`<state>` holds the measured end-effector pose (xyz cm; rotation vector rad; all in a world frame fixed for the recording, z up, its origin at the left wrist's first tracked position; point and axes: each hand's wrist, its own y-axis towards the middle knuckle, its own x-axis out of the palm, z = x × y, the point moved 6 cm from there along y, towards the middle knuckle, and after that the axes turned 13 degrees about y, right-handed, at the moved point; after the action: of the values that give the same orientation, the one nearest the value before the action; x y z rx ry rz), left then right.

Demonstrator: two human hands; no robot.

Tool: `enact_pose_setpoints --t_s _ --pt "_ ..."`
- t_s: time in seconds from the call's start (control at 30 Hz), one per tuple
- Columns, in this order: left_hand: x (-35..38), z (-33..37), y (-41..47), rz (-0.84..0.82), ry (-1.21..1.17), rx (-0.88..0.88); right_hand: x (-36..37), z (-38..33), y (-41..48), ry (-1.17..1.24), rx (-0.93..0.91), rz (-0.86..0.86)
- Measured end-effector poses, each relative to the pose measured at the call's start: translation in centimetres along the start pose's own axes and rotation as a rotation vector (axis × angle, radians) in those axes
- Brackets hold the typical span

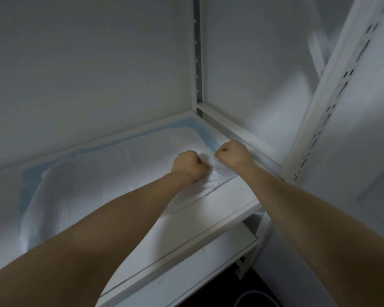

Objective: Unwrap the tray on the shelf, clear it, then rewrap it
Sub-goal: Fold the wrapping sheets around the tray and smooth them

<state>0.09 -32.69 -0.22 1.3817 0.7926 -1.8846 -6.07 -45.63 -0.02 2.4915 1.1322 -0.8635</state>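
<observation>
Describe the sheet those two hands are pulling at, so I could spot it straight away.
Start at the white metal shelf in the corner of the rack. Spread across its top lies the white sheet, gripped near its right corner by the left hand and right hand, both closed into fists. Its pale blue border along the back and left edges sets it apart from the plain white shelf.

A storage room: white metal shelving (228, 209) with slotted uprights (333, 107), bare walls.
</observation>
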Motion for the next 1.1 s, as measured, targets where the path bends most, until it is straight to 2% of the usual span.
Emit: enact_pose_setpoints --t_s 0.1,0.27,0.37,0.47,0.57,0.8,1.0,1.1 --pt "0.4 0.1 0.2 -0.108 -0.052 0.008 1.1 0.3 0.0 0.000 0.128 -0.112" --pt "0.7 -0.7 0.9 -0.123 0.273 0.117 2.1 -0.3 0.6 0.052 0.225 -0.200" --pt "1.8 -2.3 0.8 -0.274 0.309 0.104 2.6 -0.6 0.7 0.104 0.283 -0.245" --pt "2.4 -2.9 0.6 -0.356 0.336 0.135 3.5 -1.3 0.3 0.079 0.259 -0.310" --pt "2.6 -3.0 1.0 -0.370 0.335 0.152 4.3 -1.2 0.2 0.010 0.288 -0.334" --pt "2.6 -3.2 1.0 -0.372 0.316 0.166 4.6 -0.8 0.7 0.176 0.375 -0.310" --pt "1.9 -3.4 1.4 -0.363 0.307 0.174 4.4 -1.7 0.7 0.155 0.444 -0.432" --pt "1.5 -3.4 1.8 -0.348 0.300 0.167 4.2 -2.1 0.8 0.131 0.475 -0.435"
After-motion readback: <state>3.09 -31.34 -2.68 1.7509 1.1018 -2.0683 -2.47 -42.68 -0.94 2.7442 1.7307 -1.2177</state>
